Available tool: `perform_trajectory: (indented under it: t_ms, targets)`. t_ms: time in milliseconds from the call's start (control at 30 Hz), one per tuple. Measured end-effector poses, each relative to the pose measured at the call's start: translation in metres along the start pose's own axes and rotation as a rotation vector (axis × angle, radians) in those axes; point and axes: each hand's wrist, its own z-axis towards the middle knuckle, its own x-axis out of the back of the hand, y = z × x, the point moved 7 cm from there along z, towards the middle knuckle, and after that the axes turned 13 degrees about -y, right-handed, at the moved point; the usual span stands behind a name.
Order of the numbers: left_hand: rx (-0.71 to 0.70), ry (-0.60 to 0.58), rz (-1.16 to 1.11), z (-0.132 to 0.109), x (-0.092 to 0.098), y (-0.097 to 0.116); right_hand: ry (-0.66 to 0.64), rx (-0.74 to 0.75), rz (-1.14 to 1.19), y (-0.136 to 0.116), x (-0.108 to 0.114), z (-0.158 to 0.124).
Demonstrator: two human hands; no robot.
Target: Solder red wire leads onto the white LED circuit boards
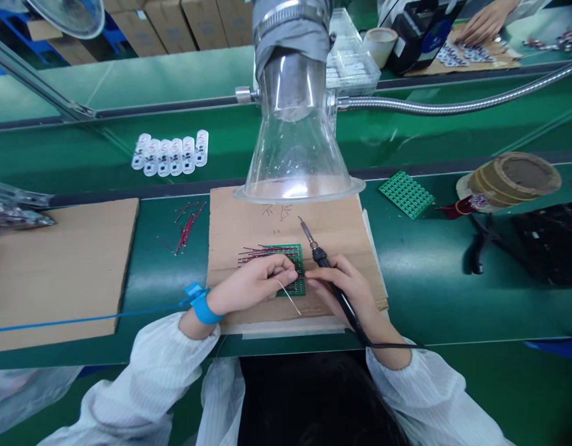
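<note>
My left hand (258, 282), with a blue strap at the wrist, is closed in a pinch over a green circuit board (298, 288). From its fingers a thin, silvery solder wire (290, 298) slants down to the right. Red wires (255, 252) stick out leftward from the board, which lies on a cardboard sheet (225, 214). A soldering iron (319, 254) rests in my right hand (353, 291), its tip pointing up and away from the board. The right thumb and forefinger meet near the board's right edge, by what seems a short red wire end. The left hand covers part of the board.
A clear extraction hood (298, 161) hangs above the cardboard. Loose red wires (188, 229) lie left; another green board (407, 194), a tape-wrapped roll (509, 179) and pliers (478, 248) lie right. White boards (169, 156) line the ledge. A co-worker's hand (485, 25) is beyond.
</note>
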Motion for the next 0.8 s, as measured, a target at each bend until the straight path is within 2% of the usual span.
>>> perform_trajectory:
  t_ms: [100,167,333,467,600,800]
  targets:
    - [0.054,0.154,0.285,0.000,0.019,0.005,0.047,-0.128,-0.002,0.011,0.014,-0.005]
    - [0.140,0.199,0.424,0.003,0.025,0.004,0.109,-0.212,0.060,0.020,0.022,-0.012]
    - [0.272,0.172,0.657,0.010,0.021,0.000,0.201,-0.301,0.193,0.034,0.025,-0.029]
    - [0.316,0.133,0.784,0.011,0.017,-0.001,0.271,-0.291,0.251,0.038,0.030,-0.038]
    - [0.297,0.124,0.816,0.011,0.015,-0.002,0.259,-0.270,0.329,0.039,0.031,-0.037]
    - [0.278,0.109,0.843,0.012,0.015,-0.002,0.216,-0.246,0.298,0.036,0.030,-0.035]
